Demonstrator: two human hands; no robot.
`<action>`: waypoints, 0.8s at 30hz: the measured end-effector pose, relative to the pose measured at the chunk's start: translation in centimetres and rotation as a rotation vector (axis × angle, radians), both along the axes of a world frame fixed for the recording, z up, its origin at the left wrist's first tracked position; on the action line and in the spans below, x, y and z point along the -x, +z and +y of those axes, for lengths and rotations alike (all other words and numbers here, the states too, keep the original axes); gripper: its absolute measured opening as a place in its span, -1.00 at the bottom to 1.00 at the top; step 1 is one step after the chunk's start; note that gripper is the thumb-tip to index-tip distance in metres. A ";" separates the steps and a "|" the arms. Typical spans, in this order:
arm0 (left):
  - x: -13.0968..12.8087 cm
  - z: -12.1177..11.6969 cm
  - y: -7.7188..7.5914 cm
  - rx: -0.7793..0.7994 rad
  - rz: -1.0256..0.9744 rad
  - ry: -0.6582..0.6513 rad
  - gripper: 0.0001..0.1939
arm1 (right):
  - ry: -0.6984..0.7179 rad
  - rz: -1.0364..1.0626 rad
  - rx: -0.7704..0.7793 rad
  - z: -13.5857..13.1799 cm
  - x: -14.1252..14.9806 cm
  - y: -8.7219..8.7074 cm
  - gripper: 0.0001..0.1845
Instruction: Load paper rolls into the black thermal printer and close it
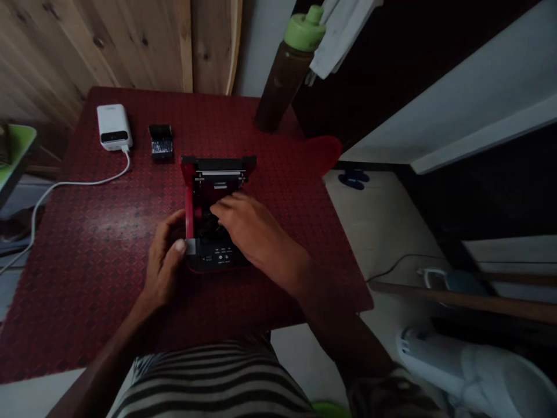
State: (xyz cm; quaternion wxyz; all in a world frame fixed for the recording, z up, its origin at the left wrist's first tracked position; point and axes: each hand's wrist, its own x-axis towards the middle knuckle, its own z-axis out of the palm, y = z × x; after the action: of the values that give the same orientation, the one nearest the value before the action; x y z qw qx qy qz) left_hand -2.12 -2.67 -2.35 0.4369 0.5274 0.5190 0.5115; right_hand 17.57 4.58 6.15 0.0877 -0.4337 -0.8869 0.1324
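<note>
In the head camera's view, we bend over a red patterned tabletop, both hands at work on a red-and-black device with its lid raised, near the middle of the surface. Our left hand grips the device's left side, partly closed, the thumb on the front corner and the fingers curled along the red side wall. Our right hand reaches over the opposite side into the open compartment, its fingers bent and close together; whether they pinch anything inside, we cannot tell in the shadow. White symbols mark the black front panel.

Beyond the device, to the left, sit a small open black case and a white power bank, a white cable plugged into its near end and trailing off past the tabletop's left edge. A dark bottle with a green cap stands at the far right corner, near a red rounded object at the right edge. Dark slippers lie on the floor.
</note>
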 end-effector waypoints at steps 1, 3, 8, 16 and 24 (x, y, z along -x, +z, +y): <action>-0.1 -0.1 -0.2 -0.030 0.012 -0.010 -0.38 | -0.007 -0.063 0.005 0.4 0.7 0.2 -0.73; -0.3 -0.3 -0.3 -0.060 0.044 -0.019 -0.35 | -0.012 -0.150 -0.005 0.9 1.7 0.6 -0.73; -0.3 -0.5 -0.3 -0.037 0.058 -0.033 -0.36 | 0.026 -0.247 -0.040 1.8 2.3 0.0 -0.66; -0.1 -0.4 -0.2 0.047 0.026 -0.008 -0.30 | -0.022 -0.204 -0.053 1.9 2.0 -0.1 -0.71; 0.0 -0.2 0.1 0.055 0.014 -0.012 -0.32 | -0.135 0.048 -0.139 -1.5 -1.0 3.1 -0.80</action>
State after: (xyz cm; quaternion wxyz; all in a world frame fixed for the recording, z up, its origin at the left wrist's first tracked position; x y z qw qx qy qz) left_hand -2.11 -2.92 -2.22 0.4507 0.5219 0.5326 0.4908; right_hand 18.59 3.09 9.23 0.1475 -0.4822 -0.8604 0.0745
